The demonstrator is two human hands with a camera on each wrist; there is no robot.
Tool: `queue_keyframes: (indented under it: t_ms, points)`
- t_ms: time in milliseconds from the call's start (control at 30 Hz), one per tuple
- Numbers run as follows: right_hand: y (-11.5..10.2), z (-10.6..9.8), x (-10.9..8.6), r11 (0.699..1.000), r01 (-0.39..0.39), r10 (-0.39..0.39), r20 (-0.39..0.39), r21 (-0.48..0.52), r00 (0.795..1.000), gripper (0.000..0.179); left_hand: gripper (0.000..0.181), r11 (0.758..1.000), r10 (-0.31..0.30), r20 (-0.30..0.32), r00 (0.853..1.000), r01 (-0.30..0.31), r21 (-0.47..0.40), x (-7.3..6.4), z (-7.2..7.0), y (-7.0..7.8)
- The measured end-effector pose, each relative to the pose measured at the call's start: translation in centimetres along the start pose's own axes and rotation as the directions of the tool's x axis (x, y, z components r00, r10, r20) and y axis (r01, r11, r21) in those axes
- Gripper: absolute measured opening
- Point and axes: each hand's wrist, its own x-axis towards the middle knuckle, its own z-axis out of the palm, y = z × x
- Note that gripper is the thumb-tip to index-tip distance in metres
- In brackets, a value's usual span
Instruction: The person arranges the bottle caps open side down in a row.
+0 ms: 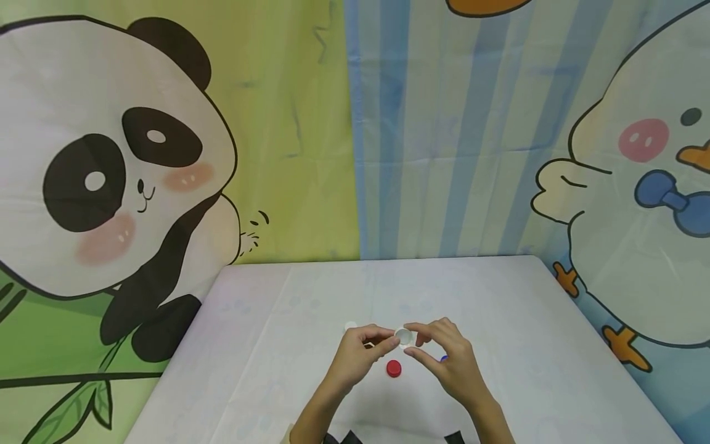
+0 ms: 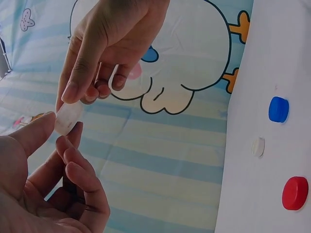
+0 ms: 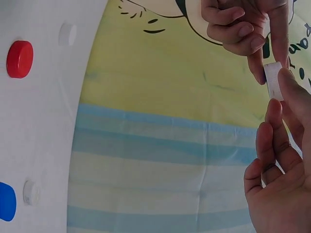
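Both hands hold one white bottle cap [image 1: 405,337] up above the table, its hollow side facing the head camera. My left hand [image 1: 355,354] pinches its left edge between thumb and fingertips. From the other side, thumb and index finger of my right hand [image 1: 446,357] grip the cap's right edge. The left wrist view shows the same cap [image 2: 68,118] edge-on, and the right wrist view shows ridges on its side. A red cap [image 1: 394,369] lies on the table below the hands. Mostly hidden behind the right hand is a blue cap [image 1: 444,358].
Another white cap [image 1: 350,325] lies on the white table [image 1: 266,370] just beyond the left hand. Near the blue cap sits a small white cap [image 2: 258,146]. Curtains [image 1: 299,123] printed with cartoon animals stand behind the table.
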Motion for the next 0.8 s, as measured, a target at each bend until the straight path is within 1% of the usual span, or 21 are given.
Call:
queue_keyframes:
  t_ms: [133,233,300,333,400,433,533,600,700,800]
  points:
    - [1.6,0.5,-1.0,1.000,-0.031,0.030,0.023,0.007,0.999,0.042,0.020,1.000,0.003,-0.007,1.000,-0.003,0.012,0.7,0.3,-1.9]
    - [2.6,0.8,-1.6,0.998,-0.067,0.066,0.047,0.008,0.997,0.041,0.020,0.999,0.018,-0.020,1.000,-0.018,0.037,0.9,0.4,-2.3]
    - [3.0,0.8,-1.8,0.995,-0.100,0.100,0.064,0.005,0.993,0.042,0.019,0.997,0.039,-0.041,0.998,-0.036,0.066,0.9,0.4,-2.2]
    - [3.1,0.7,-1.9,0.992,-0.124,0.123,0.071,0.004,0.990,0.043,0.018,0.995,0.059,-0.053,0.997,-0.055,0.082,0.8,0.5,-2.0]
    - [3.2,0.6,-1.9,0.985,-0.171,0.171,0.083,-0.010,0.982,0.042,0.016,0.987,0.121,-0.080,0.989,-0.111,0.112,0.6,0.5,-1.1]
    - [3.3,0.6,-1.9,0.980,-0.197,0.198,0.089,-0.020,0.976,0.040,0.016,0.982,0.156,-0.092,0.984,-0.144,0.126,0.4,0.4,-0.7]
    - [3.5,0.5,-2.0,0.966,-0.255,0.257,0.104,-0.032,0.961,0.033,0.015,0.954,0.271,-0.118,0.955,-0.251,0.163,0.0,0.3,0.5]
    - [3.7,0.5,-2.1,0.961,-0.276,0.278,0.115,-0.031,0.954,0.028,0.014,0.931,0.341,-0.127,0.931,-0.316,0.183,0.0,0.3,0.6]
    - [3.8,0.5,-2.2,0.953,-0.302,0.301,0.133,-0.011,0.944,0.021,0.015,0.888,0.442,-0.134,0.887,-0.411,0.206,0.5,0.2,-0.6]
    - [3.7,0.5,-2.2,0.937,-0.349,0.343,0.154,0.013,0.926,0.016,0.016,0.834,0.534,-0.127,0.836,-0.495,0.245,1.2,0.1,-1.9]
